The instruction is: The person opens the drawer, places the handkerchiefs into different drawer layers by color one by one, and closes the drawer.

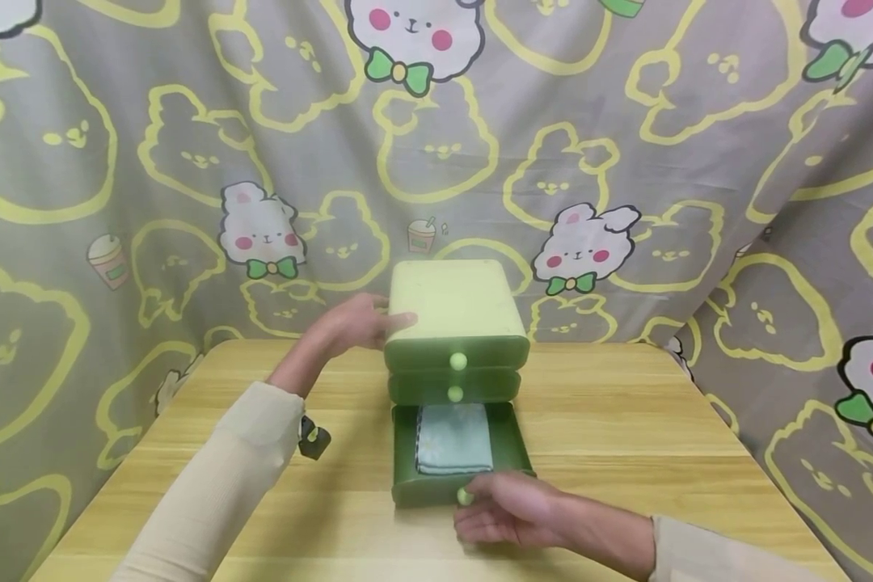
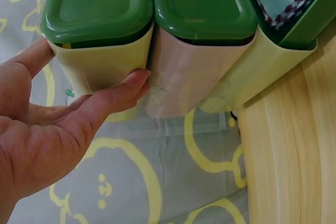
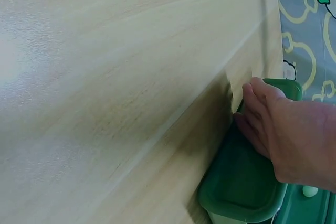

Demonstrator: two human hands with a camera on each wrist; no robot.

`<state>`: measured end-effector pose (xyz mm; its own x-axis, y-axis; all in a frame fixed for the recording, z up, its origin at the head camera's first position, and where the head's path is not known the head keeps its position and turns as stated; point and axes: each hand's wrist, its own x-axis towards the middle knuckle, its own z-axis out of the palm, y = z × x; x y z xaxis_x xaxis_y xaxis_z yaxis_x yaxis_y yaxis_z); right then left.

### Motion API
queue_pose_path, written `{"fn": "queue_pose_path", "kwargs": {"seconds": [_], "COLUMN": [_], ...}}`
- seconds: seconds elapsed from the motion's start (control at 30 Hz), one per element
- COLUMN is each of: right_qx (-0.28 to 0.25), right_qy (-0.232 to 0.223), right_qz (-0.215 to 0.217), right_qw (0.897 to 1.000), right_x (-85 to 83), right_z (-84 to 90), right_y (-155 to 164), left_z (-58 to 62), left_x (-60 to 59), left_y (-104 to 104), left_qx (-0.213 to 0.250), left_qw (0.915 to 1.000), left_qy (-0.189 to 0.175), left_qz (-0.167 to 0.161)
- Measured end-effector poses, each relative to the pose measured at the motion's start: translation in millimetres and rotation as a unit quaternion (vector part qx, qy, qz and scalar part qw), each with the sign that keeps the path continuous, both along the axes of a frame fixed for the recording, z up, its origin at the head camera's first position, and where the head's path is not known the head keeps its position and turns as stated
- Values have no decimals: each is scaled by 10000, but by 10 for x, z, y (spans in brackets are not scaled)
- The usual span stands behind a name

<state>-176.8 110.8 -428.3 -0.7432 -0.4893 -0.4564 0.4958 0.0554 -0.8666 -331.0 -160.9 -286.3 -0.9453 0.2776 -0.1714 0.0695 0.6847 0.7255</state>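
Observation:
A small drawer unit (image 1: 447, 295) with a cream top and green fronts stands on the table. Its bottom drawer (image 1: 512, 436) is pulled out, and a folded light-blue cloth (image 1: 454, 440) lies inside. My left hand (image 1: 360, 321) holds the unit's upper left side, thumb on the top and fingers along the side wall (image 2: 100, 66). My right hand (image 1: 512, 509) is at the bottom drawer's front, thumb and fingers at its round knob (image 1: 465, 495). In the right wrist view that hand (image 3: 289, 129) covers the knob.
A small dark object (image 1: 313, 439) lies on the wooden table (image 1: 604, 420) beside my left sleeve. Behind the table hangs a grey curtain (image 1: 320, 145) with yellow animal outlines. The two upper drawers (image 1: 422, 386) are closed.

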Motion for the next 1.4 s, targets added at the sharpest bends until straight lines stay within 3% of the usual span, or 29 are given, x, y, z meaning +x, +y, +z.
{"fn": "queue_pose_path", "kwargs": {"seconds": [0.6, 1.4], "right_qx": [49, -532], "right_qy": [457, 378], "right_qz": [-629, -1132], "right_qw": [9970, 9914], "right_x": [-256, -748], "right_z": [-86, -208], "right_y": [-167, -247], "left_z": [-22, -24], "left_x": [-2, -21], "left_y": [14, 29], "left_qx": [100, 161], "left_qw": [9999, 9998], "left_qy": [-2, -40], "left_qz": [26, 52]}}
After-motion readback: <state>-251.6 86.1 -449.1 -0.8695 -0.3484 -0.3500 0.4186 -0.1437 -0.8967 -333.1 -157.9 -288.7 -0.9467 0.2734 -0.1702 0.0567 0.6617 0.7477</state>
